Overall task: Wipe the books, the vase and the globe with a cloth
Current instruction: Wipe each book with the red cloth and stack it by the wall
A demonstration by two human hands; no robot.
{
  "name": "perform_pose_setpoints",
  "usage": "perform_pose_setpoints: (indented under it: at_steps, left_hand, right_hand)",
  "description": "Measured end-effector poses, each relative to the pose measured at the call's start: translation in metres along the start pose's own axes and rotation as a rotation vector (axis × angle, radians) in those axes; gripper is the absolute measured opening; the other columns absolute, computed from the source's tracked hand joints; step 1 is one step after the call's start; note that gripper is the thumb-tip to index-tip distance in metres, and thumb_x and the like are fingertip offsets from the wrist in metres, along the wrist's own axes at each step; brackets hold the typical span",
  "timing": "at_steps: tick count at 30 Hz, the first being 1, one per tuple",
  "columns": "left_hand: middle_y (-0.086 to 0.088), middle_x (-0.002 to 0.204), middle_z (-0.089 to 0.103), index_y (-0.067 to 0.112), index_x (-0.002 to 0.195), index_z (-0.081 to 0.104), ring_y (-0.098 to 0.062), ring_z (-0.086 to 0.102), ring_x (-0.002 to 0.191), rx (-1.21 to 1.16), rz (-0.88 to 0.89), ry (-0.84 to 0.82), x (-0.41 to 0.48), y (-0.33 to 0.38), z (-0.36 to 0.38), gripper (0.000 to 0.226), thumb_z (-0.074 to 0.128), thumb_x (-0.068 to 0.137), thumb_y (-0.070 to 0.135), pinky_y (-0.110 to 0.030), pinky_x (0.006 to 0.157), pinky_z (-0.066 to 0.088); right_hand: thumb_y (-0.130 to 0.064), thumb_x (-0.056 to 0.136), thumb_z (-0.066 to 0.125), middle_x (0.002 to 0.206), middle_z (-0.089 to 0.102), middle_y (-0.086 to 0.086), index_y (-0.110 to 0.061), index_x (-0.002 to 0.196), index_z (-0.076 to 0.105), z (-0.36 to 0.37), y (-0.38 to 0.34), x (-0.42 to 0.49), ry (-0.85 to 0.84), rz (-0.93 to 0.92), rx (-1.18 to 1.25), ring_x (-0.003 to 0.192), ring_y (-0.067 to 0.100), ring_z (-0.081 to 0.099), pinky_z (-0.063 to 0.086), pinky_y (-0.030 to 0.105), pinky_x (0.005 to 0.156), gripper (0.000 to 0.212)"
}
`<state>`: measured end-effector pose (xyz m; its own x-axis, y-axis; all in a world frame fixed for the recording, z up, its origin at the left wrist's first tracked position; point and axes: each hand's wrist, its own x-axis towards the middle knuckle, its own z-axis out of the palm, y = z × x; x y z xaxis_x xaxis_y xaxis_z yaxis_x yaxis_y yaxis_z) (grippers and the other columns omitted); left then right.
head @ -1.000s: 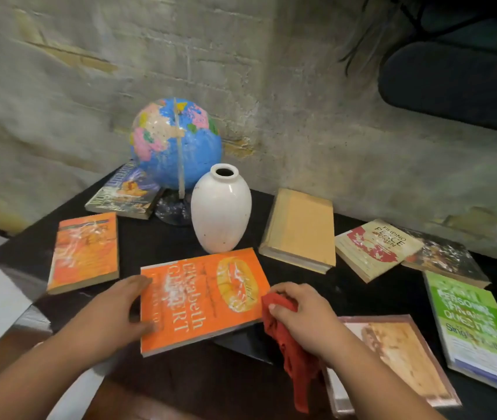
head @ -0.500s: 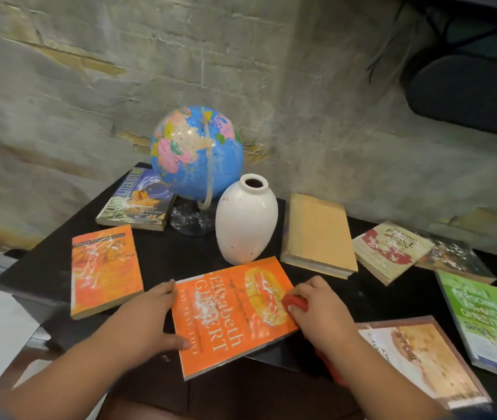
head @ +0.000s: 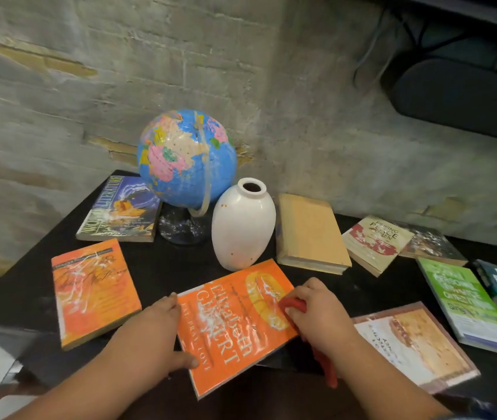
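We judge the task barely begun. Our right hand (head: 319, 316) grips the red cloth (head: 294, 305) and presses it on the right edge of the orange book (head: 235, 322), which lies at the near edge of the desk (head: 180, 268). Our left hand (head: 156, 338) rests flat-fingered against the book's left side. The globe (head: 186, 156), the white vase (head: 242, 225) and the other books around them seem still to be wiped. The cover under our hands reads "Elizabeth Gilbert". Elsewhere we read "World Literature" on the far-left book (head: 120, 210) and "Filipino Peace Women" on the red-and-cream book (head: 376, 241).
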<state>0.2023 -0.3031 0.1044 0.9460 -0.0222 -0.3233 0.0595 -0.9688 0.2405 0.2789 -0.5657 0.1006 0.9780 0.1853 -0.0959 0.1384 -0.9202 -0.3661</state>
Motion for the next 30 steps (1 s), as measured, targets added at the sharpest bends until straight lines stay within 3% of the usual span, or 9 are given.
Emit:
perform_pose_setpoints:
  at_steps: [4,9,18,30]
  left_hand:
    - [0.005,0.162,0.005,0.024,0.154,0.007,-0.012,0.026,0.144,-0.003,0.0,-0.015,0.001,0.001,0.0,0.107,0.067,0.075,0.063,-0.032,0.116,0.027]
    - [0.006,0.162,0.007,0.025,0.154,0.009,-0.012,0.027,0.143,0.006,-0.005,-0.03,0.002,0.002,-0.002,0.105,0.067,0.075,0.062,-0.033,0.115,0.028]
    - [0.006,0.162,0.008,0.024,0.154,0.008,-0.013,0.028,0.143,0.031,-0.018,-0.053,0.005,0.002,-0.002,0.105,0.066,0.075,0.063,-0.033,0.115,0.031]
    - [0.006,0.162,0.006,0.024,0.154,0.008,-0.013,0.027,0.143,0.036,-0.022,-0.066,0.006,0.003,-0.003,0.103,0.066,0.077,0.061,-0.032,0.115,0.03]
  right_hand:
    - [-0.035,0.095,0.057,0.104,0.037,-0.016,-0.039,0.112,0.066,0.002,0.0,0.003,-0.003,-0.025,-0.056,0.092,0.004,0.051,0.039,0.016,0.077,0.02]
    - [-0.035,0.095,0.057,0.109,0.04,-0.014,-0.038,0.113,0.067,-0.003,0.001,0.01,-0.005,0.002,-0.049,0.097,0.006,0.052,0.044,0.019,0.085,0.021]
    - [-0.035,0.097,0.054,0.114,0.043,-0.012,-0.036,0.116,0.065,-0.005,-0.01,0.023,-0.023,-0.024,-0.114,0.097,0.008,0.053,0.042,0.019,0.081,0.022]
    - [-0.035,0.092,0.062,0.104,0.04,-0.014,-0.037,0.111,0.068,-0.014,-0.012,0.02,-0.197,-0.112,-0.07,0.099,0.006,0.05,0.045,0.023,0.088,0.02]
